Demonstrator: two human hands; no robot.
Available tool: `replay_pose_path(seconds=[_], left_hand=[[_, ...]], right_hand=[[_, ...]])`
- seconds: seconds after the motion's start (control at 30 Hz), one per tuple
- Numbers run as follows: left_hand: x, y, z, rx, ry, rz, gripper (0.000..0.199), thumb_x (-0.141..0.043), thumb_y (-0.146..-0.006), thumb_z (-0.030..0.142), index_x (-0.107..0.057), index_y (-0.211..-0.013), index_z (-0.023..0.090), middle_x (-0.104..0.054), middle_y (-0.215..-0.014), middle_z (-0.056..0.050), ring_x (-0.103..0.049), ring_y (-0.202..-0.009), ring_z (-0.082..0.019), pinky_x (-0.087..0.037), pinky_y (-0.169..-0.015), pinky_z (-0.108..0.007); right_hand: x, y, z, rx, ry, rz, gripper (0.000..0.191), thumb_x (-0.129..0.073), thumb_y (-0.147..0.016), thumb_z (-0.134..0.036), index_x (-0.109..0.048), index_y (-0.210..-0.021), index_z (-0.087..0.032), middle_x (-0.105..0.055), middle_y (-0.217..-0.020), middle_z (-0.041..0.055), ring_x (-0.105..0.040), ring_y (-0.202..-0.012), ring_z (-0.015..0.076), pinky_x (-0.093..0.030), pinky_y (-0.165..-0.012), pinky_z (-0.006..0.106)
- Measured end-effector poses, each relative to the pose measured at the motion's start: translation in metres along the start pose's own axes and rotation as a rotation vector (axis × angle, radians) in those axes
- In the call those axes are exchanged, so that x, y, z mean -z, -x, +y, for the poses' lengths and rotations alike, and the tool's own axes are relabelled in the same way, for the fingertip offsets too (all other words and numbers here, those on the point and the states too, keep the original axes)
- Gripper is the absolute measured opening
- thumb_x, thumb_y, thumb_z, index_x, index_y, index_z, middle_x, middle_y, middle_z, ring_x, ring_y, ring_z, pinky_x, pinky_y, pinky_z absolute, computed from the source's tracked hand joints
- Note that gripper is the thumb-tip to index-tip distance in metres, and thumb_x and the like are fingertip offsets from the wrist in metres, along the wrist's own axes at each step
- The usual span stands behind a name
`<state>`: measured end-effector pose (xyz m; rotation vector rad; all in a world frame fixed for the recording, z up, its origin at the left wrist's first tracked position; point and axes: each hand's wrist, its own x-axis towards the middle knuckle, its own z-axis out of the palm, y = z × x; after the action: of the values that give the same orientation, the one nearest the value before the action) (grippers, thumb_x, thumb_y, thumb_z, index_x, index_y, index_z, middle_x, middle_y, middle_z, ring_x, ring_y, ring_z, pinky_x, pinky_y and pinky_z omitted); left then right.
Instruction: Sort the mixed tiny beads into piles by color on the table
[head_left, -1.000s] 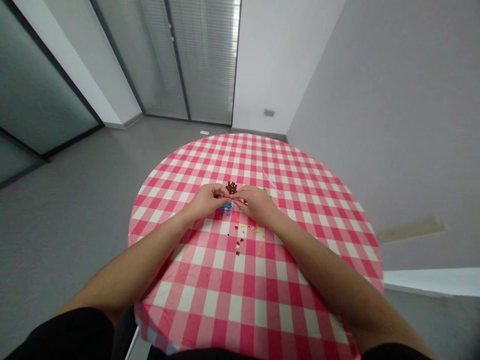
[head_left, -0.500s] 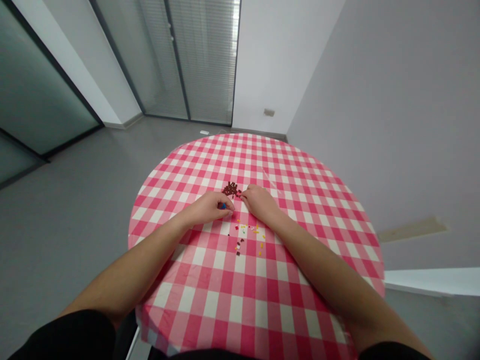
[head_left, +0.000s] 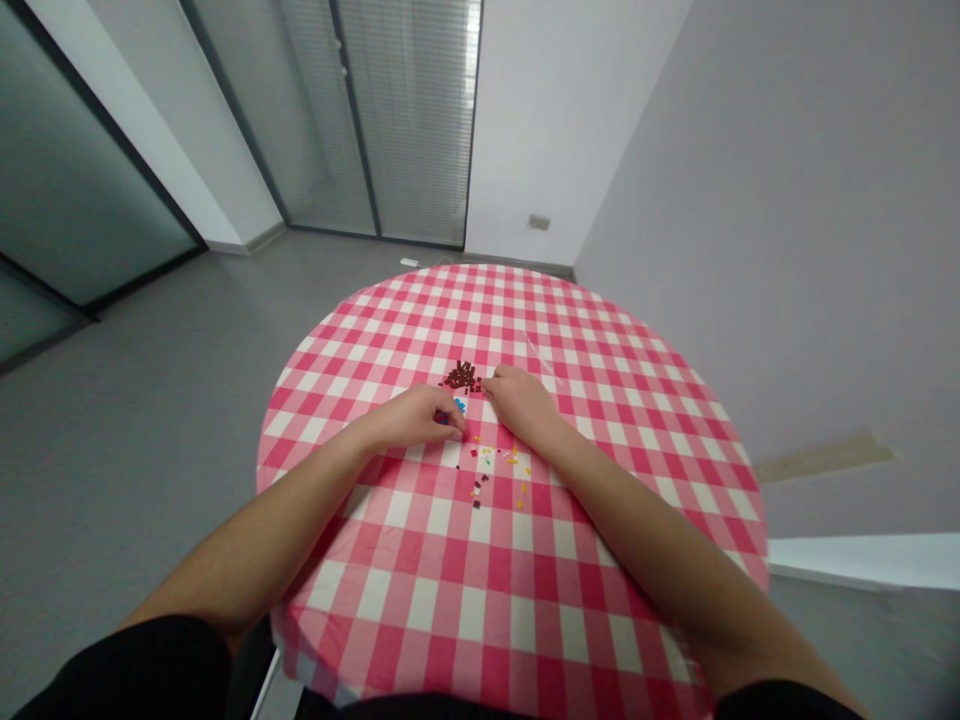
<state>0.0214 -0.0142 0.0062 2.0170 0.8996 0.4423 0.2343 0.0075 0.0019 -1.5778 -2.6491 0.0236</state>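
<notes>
My left hand [head_left: 414,418] lies curled on the red-and-white gingham tablecloth [head_left: 480,590], its fingertips over a few small blue bricks [head_left: 459,405]. Whether it grips one, I cannot tell. My right hand [head_left: 519,402] rests flat-looking just right of a heap of dark brown bricks [head_left: 462,376], with its fingertips almost at the heap and nothing visible in it. Tiny yellow, red, white and brown bricks [head_left: 491,470] lie scattered nearer to me, between my forearms.
The round table's edge curves around the cloth, with a grey floor [head_left: 135,400] beyond it. A pale wall [head_left: 750,250] stands to the right, and glass panels with blinds [head_left: 405,120] stand ahead. My forearms lie across the near part of the cloth.
My hands were pressed together above the blue bricks and have parted. The right hand has moved right, and the left has settled lower over the blue bricks, leaving the brown heap in full view.
</notes>
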Motion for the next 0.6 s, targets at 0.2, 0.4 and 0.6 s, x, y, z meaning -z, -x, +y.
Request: replay_pose_path(seconds=[0.2, 0.4, 0.6], left_hand=[[-0.001, 0.003, 0.01, -0.13, -0.094, -0.246, 0.016, -0.07, -0.081, 0.019, -0.08, -0.091, 0.025, -0.076, -0.088, -0.006, -0.068, -0.078, -0.018, -0.049, -0.072, -0.028], [-0.009, 0.003, 0.01, -0.152, -0.194, -0.3, 0.021, -0.067, -0.077, 0.011, -0.079, -0.088, 0.024, -0.075, -0.089, -0.006, -0.067, -0.079, -0.02, -0.048, -0.07, -0.028], [-0.013, 0.001, 0.009, -0.211, -0.243, -0.319, 0.017, -0.064, -0.079, 0.008, -0.075, -0.075, 0.019, -0.074, -0.082, -0.005, -0.067, -0.077, -0.018, -0.047, -0.072, -0.026]], right_hand=[[0.023, 0.019, 0.006, 0.16, -0.226, -0.028, 0.023, -0.054, -0.096, -0.018, -0.077, -0.096, -0.017, -0.071, -0.095, 0.0104, -0.061, -0.085, 0.0188, -0.041, -0.075, 0.029], [0.04, 0.049, -0.007, 0.447, -0.447, -0.338, 0.02, -0.064, -0.085, -0.011, -0.08, -0.095, -0.02, -0.075, -0.087, 0.0045, -0.063, -0.074, 0.014, -0.042, -0.069, 0.025], [0.03, 0.055, -0.016, 0.503, -0.415, -0.392, 0.025, -0.063, -0.08, -0.005, -0.08, -0.088, -0.021, -0.074, -0.081, 0.004, -0.063, -0.073, 0.0146, -0.044, -0.07, 0.025]])
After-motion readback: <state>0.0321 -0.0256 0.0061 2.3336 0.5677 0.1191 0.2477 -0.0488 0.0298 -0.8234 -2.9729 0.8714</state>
